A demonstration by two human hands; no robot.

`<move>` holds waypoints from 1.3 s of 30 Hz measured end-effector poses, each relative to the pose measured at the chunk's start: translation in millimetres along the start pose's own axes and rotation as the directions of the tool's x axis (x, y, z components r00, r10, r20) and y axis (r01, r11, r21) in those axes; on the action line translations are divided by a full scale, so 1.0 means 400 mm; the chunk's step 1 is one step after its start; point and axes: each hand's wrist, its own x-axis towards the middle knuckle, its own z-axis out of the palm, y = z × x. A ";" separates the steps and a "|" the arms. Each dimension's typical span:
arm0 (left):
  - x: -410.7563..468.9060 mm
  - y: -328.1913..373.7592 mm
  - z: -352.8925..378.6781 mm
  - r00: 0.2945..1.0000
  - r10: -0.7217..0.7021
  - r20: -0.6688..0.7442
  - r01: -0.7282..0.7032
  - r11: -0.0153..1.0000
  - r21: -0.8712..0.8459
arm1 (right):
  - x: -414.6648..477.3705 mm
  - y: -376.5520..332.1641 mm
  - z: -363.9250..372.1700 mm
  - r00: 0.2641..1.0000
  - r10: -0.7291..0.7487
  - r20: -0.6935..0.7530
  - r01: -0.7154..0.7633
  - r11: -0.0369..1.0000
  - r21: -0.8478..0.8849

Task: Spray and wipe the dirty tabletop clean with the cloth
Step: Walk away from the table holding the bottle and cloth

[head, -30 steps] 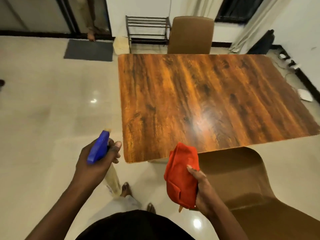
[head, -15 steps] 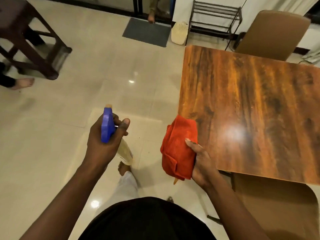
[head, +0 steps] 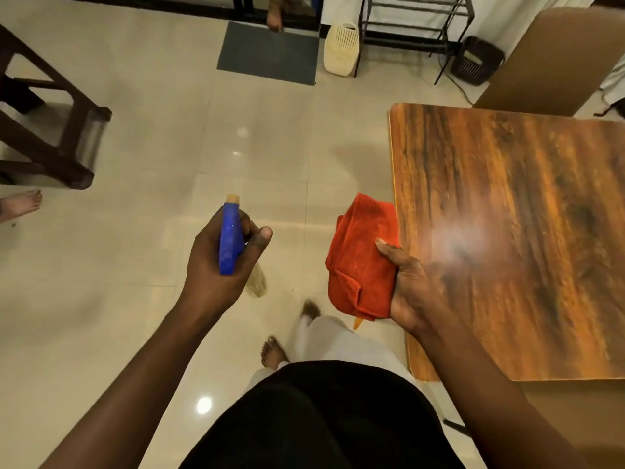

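The wooden tabletop (head: 527, 231) fills the right side of the head view, glossy, with a light glare near its left edge. My right hand (head: 411, 289) holds a folded red cloth (head: 363, 255) in the air just left of the table's left edge. My left hand (head: 220, 262) grips a spray bottle (head: 231, 238) with a blue trigger head and a pale body, held over the floor, well left of the table. The bottle's lower part is mostly hidden behind my hand.
A brown chair (head: 554, 59) stands at the table's far side. A dark wooden stool (head: 57, 140) and another person's bare foot (head: 22, 203) are at the left. A grey mat (head: 270, 52), a metal rack (head: 412, 22) and a cream basket (head: 341, 49) line the far wall.
The view has swung left, so the table has slid to the right of the frame. Both hands keep their hold; the cloth now hangs beside the table's left edge.
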 end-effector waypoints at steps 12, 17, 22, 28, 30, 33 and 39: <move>0.638 0.105 0.057 0.996 -0.013 0.092 0.010 1.000 0.027 | 0.407 -0.339 0.168 0.996 -0.039 -0.074 0.049 0.989 0.136; 0.902 0.153 0.103 0.990 -0.011 0.143 0.008 1.000 0.023 | 0.568 -0.530 0.253 0.996 -0.031 -0.084 0.043 0.989 0.142; 1.184 0.180 0.152 0.981 0.007 0.193 -0.013 0.999 0.029 | 0.754 -0.705 0.329 0.994 -0.018 -0.110 0.038 0.983 0.180; 1.561 0.240 0.220 0.958 0.012 0.287 -0.022 0.999 0.028 | 0.965 -0.919 0.434 0.988 -0.043 -0.147 0.078 0.966 0.246; 1.685 0.275 0.242 0.948 0.003 0.319 -0.010 1.000 0.021 | 1.021 -0.997 0.461 0.986 -0.037 -0.160 0.084 0.951 0.297; 1.867 0.331 0.284 0.927 0.015 0.376 -0.023 1.000 0.019 | 1.094 -1.104 0.486 0.972 -0.067 -0.225 0.140 0.936 0.324; 2.175 0.402 0.400 0.888 0.062 0.455 -0.075 0.997 0.010 | 1.235 -1.319 0.495 0.938 -0.097 -0.334 0.197 0.940 0.280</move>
